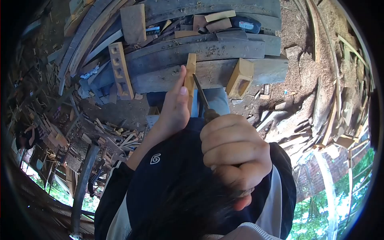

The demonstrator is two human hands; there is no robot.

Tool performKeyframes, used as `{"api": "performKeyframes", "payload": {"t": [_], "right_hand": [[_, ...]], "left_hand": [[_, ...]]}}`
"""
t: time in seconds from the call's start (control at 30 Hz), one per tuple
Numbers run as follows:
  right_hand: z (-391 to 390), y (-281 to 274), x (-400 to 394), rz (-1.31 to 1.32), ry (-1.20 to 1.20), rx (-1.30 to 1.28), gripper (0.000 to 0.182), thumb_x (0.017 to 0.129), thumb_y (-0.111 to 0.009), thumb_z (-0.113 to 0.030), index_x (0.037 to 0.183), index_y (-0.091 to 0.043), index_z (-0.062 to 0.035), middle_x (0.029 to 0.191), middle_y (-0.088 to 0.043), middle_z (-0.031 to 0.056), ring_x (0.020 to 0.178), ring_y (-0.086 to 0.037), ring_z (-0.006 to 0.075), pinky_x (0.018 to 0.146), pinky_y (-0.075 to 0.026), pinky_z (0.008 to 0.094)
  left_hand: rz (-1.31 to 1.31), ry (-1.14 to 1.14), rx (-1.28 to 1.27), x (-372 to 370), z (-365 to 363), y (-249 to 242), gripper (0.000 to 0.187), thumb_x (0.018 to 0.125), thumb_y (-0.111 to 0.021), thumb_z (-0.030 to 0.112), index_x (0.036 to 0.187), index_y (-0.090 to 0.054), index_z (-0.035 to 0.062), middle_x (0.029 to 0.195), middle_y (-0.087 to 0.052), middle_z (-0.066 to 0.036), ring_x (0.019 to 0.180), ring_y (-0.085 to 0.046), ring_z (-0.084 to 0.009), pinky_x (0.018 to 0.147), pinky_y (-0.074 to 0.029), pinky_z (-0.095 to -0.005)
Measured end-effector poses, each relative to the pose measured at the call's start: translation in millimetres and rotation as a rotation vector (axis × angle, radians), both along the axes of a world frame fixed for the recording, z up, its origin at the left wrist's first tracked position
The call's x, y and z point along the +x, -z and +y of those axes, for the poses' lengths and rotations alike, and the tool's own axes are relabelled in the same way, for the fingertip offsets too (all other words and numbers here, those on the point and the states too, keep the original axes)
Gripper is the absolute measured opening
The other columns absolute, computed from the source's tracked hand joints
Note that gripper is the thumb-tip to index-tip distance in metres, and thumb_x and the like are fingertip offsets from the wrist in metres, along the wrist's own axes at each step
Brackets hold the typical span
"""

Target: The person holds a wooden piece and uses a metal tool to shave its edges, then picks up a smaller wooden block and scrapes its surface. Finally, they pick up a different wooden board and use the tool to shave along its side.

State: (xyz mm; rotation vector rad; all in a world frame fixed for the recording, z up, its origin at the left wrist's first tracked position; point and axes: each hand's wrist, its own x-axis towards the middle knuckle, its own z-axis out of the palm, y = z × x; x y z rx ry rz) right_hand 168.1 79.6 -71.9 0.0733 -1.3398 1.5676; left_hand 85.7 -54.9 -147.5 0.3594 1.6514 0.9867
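Observation:
My left hand [175, 108] grips a narrow yellowish wooden block [192, 62] from its left side, fingers stretched along it. The block lies over the front edge of a grey plank bench [160, 76]. My right hand [236, 150] is a fist around the handle of a thin-bladed metal hand tool [201, 91]; most of the handle is hidden in the fist. Its slim dark blade points up and left, with the tip right at the block's right side. Whether it is a file or a chisel I cannot tell.
A wooden block with several square holes [121, 72] leans at the left of the bench. A hollowed block [241, 79] stands at its right. Farther back lie a flat board [133, 24], wood offcuts and a dark labelled object [246, 25]. Scraps and shavings [298, 88] cover the ground.

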Motion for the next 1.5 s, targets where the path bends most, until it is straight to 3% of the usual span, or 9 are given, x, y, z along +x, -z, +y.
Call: {"api": "performKeyframes", "payload": {"t": [0.2,0.27,0.33,0.47,0.53,0.67,0.7,1.33,1.5], "right_hand": [[-5,-17,4,-0.022,0.032,-0.038,0.059,0.1,-0.045,-0.048,0.063,-0.052,-0.0025,0.058,-0.05,0.0091,0.042,-0.049,0.0225,0.038,-0.037,0.0335],[-13,-3,-1,-0.068,0.22,-0.018,0.058,0.098,-0.046,-0.051,0.064,-0.054,-0.0042,0.06,-0.052,0.0089,0.044,-0.051,0.0232,0.039,-0.037,0.0348],[-3,16,0,-0.119,-0.003,0.056,0.057,0.097,-0.047,-0.051,0.063,-0.053,-0.0057,0.064,-0.054,0.0097,0.047,-0.053,0.0234,0.039,-0.038,0.0346],[-8,-16,8,-0.093,0.206,-0.026,0.056,0.098,-0.047,-0.048,0.062,-0.051,-0.0051,0.065,-0.053,0.0078,0.048,-0.052,0.0223,0.04,-0.038,0.0334],[6,-22,23,-0.111,-0.16,0.013,0.058,0.107,-0.044,-0.044,0.065,-0.051,-0.0042,0.06,-0.054,0.0091,0.053,-0.059,0.0235,0.055,-0.054,0.0378],[5,-3,8,-0.084,-0.103,0.004,0.057,0.108,-0.042,-0.041,0.064,-0.047,-0.0046,0.06,-0.056,0.0108,0.042,-0.05,0.023,0.04,-0.045,0.0349],[2,-2,3,-0.055,-0.042,-0.009,0.057,0.101,-0.043,-0.044,0.063,-0.051,-0.002,0.06,-0.047,0.0072,0.044,-0.048,0.0211,0.039,-0.035,0.0309],[-3,-23,5,-0.102,0.085,-0.02,0.066,0.106,-0.043,-0.051,0.063,-0.046,-0.0016,0.059,-0.054,0.0122,0.042,-0.049,0.0209,0.038,-0.041,0.0339],[-3,2,2,-0.105,0.057,0.028,0.058,0.102,-0.043,-0.045,0.064,-0.049,-0.0024,0.059,-0.049,0.0077,0.044,-0.05,0.0204,0.039,-0.039,0.0322]], "left_hand": [[0.11,0.119,0.085,-3,4,0,0.078,0.106,-0.028,0.046,0.153,-0.02,-0.0159,0.143,-0.047,-0.039,0.133,-0.051,-0.0437,0.111,-0.038,-0.0371],[0.114,0.152,0.072,0,3,0,0.075,0.107,-0.03,0.042,0.153,-0.019,-0.0159,0.146,-0.043,-0.04,0.136,-0.048,-0.0451,0.113,-0.036,-0.0371],[0.094,0.182,0.079,3,1,-3,0.074,0.107,-0.031,0.041,0.153,-0.019,-0.016,0.146,-0.042,-0.04,0.138,-0.047,-0.0446,0.113,-0.035,-0.0369],[0.042,0.124,0.069,2,4,-5,0.071,0.107,-0.031,0.038,0.152,-0.02,-0.0164,0.147,-0.042,-0.04,0.14,-0.045,-0.0436,0.114,-0.035,-0.037],[0.106,0.144,0.095,-1,6,-3,0.072,0.107,-0.031,0.038,0.152,-0.02,-0.0166,0.147,-0.041,-0.04,0.14,-0.044,-0.0434,0.114,-0.034,-0.037],[0.056,0.097,0.078,-5,9,-9,0.073,0.107,-0.03,0.04,0.152,-0.021,-0.0171,0.149,-0.039,-0.04,0.143,-0.04,-0.0427,0.117,-0.031,-0.0368],[0.056,0.099,0.076,-4,8,-8,0.073,0.107,-0.03,0.04,0.152,-0.021,-0.0171,0.149,-0.039,-0.04,0.143,-0.04,-0.0427,0.117,-0.031,-0.0368],[0.131,0.102,0.11,-3,10,-5,0.077,0.107,-0.028,0.045,0.15,-0.023,-0.0185,0.148,-0.04,-0.041,0.141,-0.042,-0.0427,0.116,-0.032,-0.0378],[0.116,0.107,0.0,-2,15,-11,0.079,0.106,-0.026,0.047,0.15,-0.023,-0.0184,0.144,-0.044,-0.042,0.14,-0.043,-0.0426,0.116,-0.033,-0.0369]]}}
